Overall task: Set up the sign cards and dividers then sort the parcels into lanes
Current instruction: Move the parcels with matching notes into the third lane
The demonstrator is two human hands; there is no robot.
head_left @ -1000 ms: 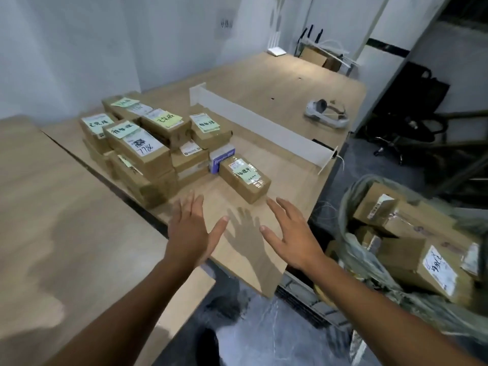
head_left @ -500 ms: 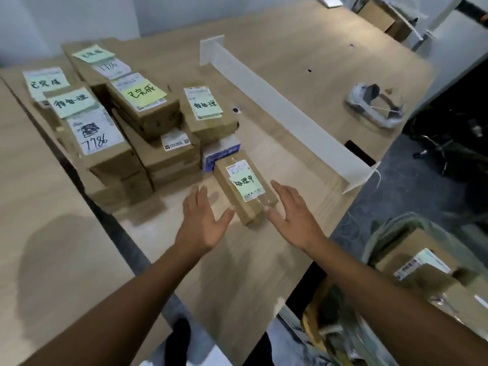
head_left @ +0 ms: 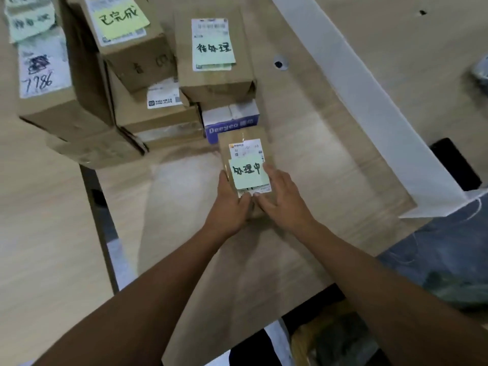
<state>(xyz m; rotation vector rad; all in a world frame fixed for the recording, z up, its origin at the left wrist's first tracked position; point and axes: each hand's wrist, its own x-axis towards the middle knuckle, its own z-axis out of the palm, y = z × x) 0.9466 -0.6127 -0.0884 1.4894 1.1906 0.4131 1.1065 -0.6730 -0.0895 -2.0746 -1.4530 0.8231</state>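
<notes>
Presently: small brown cardboard parcel (head_left: 245, 140), long axis running straight ahead of the hands, near end gripped between left hand (head_left: 227, 207) and right hand (head_left: 283, 204); long white divider board (head_left: 369, 114) lies right of both.

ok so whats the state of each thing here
small parcel, closed, gripped at its near end by both hands
left hand, grips the parcel's left side
right hand, grips its right side
white divider, standing on edge on the table
stacked parcels, closed, piled up
</notes>
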